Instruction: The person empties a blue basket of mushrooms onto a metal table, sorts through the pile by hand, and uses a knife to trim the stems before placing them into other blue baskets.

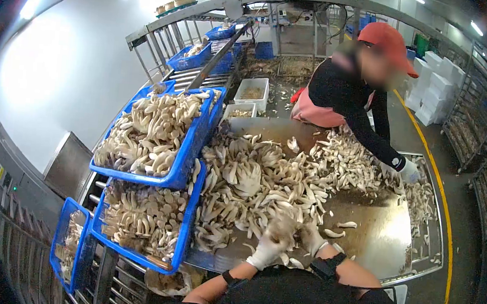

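Both my hands wear white gloves at the near edge of a metal table (364, 226). My left hand (268, 248) is closed on a brownish mushroom clump (280, 230). Close beside it on the right, my right hand (313, 239) is at the edge of the same clump; its fingers are blurred, and I cannot make out what they hold. A large heap of pale, long-stemmed mushrooms (247, 178) spreads just beyond my hands. A few loose mushrooms (335, 233) lie to the right of my right hand.
Blue crates (186, 173) full of mushrooms stand on rollers at the left. Across the table a co-worker (347, 91) in a red cap reaches a gloved hand into mushrooms at the right. White tubs (252, 93) sit behind the heap. Racks (466, 125) stand far right.
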{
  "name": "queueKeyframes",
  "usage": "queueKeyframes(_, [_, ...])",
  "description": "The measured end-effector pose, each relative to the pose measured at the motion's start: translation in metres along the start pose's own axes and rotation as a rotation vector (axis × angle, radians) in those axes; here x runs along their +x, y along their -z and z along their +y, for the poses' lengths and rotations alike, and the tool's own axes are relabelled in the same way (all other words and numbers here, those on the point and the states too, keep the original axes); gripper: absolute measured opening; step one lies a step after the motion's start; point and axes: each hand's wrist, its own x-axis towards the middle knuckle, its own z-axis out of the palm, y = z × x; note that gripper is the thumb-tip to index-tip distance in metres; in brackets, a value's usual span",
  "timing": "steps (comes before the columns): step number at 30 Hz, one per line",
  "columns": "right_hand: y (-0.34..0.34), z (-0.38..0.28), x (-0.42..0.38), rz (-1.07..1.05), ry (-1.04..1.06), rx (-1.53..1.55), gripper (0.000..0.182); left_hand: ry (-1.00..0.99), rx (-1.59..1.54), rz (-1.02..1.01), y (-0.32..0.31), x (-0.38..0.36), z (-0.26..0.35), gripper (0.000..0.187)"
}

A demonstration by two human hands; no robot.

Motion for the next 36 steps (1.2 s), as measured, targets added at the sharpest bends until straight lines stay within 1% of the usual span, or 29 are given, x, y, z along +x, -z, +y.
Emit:
queueKeyframes(2, [-0.004,0.008,0.015,0.010,0.440,-0.242,0.046,0.219,-0.456,0.110,0.005,0.013,0.018,0.049])
queueKeyframes(3, [-0.002,0.004,0.015,-0.008,0.254,-0.063,0.051,0.256,-0.577,0.005,0.013,0.011,0.024,0.041])
queueKeyframes(4, [-0.004,-0.003,0.013,0.006,0.071,0.121,0.057,0.309,-0.519,-0.036,0.012,0.011,0.023,0.039])
queueKeyframes(6, [0.011,0.009,0.024,-0.181,0.066,-0.147,0.064,0.422,-0.398,-0.120,0.009,0.009,0.018,0.035])
queueKeyframes(7, [0.005,-0.002,0.020,-0.144,-0.024,0.144,0.068,0.334,-0.683,-0.070,0.007,0.012,0.019,0.033])
queueKeyframes(8, [0.008,-0.001,0.023,-0.108,-0.008,0.154,0.068,0.468,-0.914,-0.024,0.010,0.013,0.025,0.033])
queueKeyframes(10, [0.020,0.009,0.035,-0.034,0.024,0.184,0.069,0.337,-0.761,-0.058,0.014,0.015,0.028,0.030])
queueKeyframes(12, [-0.011,0.010,0.015,-0.026,0.088,-0.017,0.054,0.456,-0.423,-0.234,0.020,0.015,0.002,0.028])
queueKeyframes(13, [-0.004,0.007,0.016,-0.066,0.119,-0.164,0.049,0.515,-0.745,-0.078,0.015,0.018,-0.020,0.024])
queueKeyframes(14, [-0.013,-0.010,0.009,-0.111,0.157,-0.317,0.043,0.491,-0.812,-0.107,0.027,0.028,-0.025,0.022])
queueKeyframes(15, [-0.026,-0.018,-0.004,-0.075,0.228,0.050,0.037,0.496,-0.884,-0.011,0.028,0.029,-0.031,0.021])
queueKeyframes(16, [-0.016,-0.010,0.009,-0.109,0.196,0.009,0.037,0.502,-0.953,0.086,0.022,0.027,0.008,0.020])
queueKeyframes(18, [0.018,0.017,0.037,-0.165,0.118,-0.077,0.036,0.357,-0.627,-0.046,0.023,0.026,-0.037,0.027])
queueKeyframes(19, [-0.002,0.005,0.015,-0.103,0.247,-0.226,0.035,0.278,-0.468,-0.091,0.023,0.026,-0.059,0.031])
queueKeyframes(20, [-0.024,-0.007,-0.009,-0.019,0.367,-0.381,0.033,0.345,-0.587,0.006,0.006,0.018,0.007,0.031])
queueKeyframes(22, [-0.007,-0.005,0.023,-0.087,0.208,0.072,0.036,0.425,-0.677,-0.004,0.012,0.023,0.043,0.033])
queueKeyframes(23, [-0.006,-0.007,0.022,-0.132,0.221,-0.017,0.038,0.417,-0.451,-0.033,0.016,0.028,0.019,0.037])
queueKeyframes(24, [-0.005,-0.007,0.018,-0.175,0.230,-0.107,0.040,0.484,-0.002,-0.139,0.021,0.027,-0.005,0.037])
queueKeyframes(25, [-0.003,-0.006,0.013,-0.217,0.236,-0.198,0.042,0.461,-0.172,-0.194,0.019,0.025,-0.008,0.035])
queueKeyframes(26, [0.002,-0.008,0.016,-0.213,0.175,-0.067,0.040,0.432,-0.343,-0.247,0.016,0.024,-0.011,0.033])
queueKeyframes(28, [0.012,-0.010,0.022,-0.186,0.058,0.202,0.037,0.503,-0.856,-0.039,0.019,0.029,0.002,0.031])
queueKeyframes(29, [0.015,-0.006,0.028,-0.194,0.067,0.157,0.034,0.375,-0.539,-0.024,0.015,0.022,0.037,0.029])
queueKeyframes(30, [0.019,0.001,0.031,-0.197,0.070,0.114,0.031,0.354,-0.393,-0.104,0.015,0.022,0.000,0.030])
queueKeyframes(31, [0.020,0.006,0.028,-0.280,0.364,-0.274,0.029,0.323,-0.247,-0.179,0.016,0.022,-0.035,0.031])
queueKeyframes(32, [0.013,0.000,0.018,-0.225,0.418,-0.280,0.030,0.386,-0.239,-0.167,0.005,0.016,-0.005,0.031])
queueKeyframes(33, [0.006,-0.006,0.008,-0.168,0.470,-0.289,0.031,0.217,-0.126,-0.138,0.010,0.018,-0.018,0.033])
queueKeyframes(34, [-0.001,-0.012,-0.002,-0.109,0.521,-0.299,0.031,0.233,-0.178,-0.101,0.015,0.020,-0.017,0.036])
queueKeyframes(35, [-0.003,-0.018,-0.002,-0.006,0.332,0.005,0.033,0.247,-0.231,-0.063,0.018,0.023,-0.010,0.039])
queueKeyframes(36, [-0.003,-0.019,-0.002,0.104,0.131,0.311,0.035,0.457,-0.448,-0.013,0.018,0.027,-0.003,0.042])
